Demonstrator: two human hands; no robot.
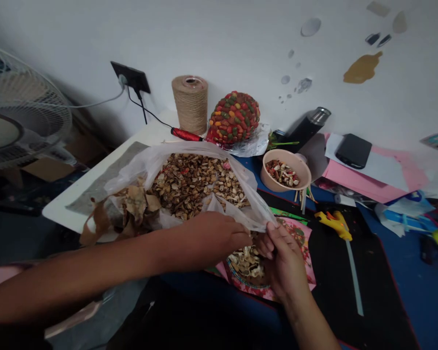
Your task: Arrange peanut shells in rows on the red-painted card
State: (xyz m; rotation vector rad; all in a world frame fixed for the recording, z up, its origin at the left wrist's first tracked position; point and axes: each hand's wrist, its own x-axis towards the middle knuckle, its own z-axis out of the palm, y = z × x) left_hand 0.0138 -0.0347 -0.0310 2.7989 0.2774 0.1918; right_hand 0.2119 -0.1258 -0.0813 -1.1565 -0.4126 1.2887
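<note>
An open, translucent plastic bag (246,182) lies spread on the table, full of brown dried shells or seed hulls (186,182). My right hand (286,257) pinches the bag's near right edge between thumb and fingers. Close beside it, my left hand (219,238) is closed on the bag's edge too, its fingertips partly hidden. Beneath both hands, pale open shells (248,265) sit in a round, blue-rimmed holder on a pink patterned sheet (306,243). Dry brown leaves or husks (136,201) lie at the bag's left side.
Behind the bag stand a twine spool (190,104) and a rounded piece covered in coloured shells (235,116). A peach bowl (286,170) holds more shells. To the right lies a yellow glue gun (334,223) on a black mat (365,287). A fan (25,107) stands left.
</note>
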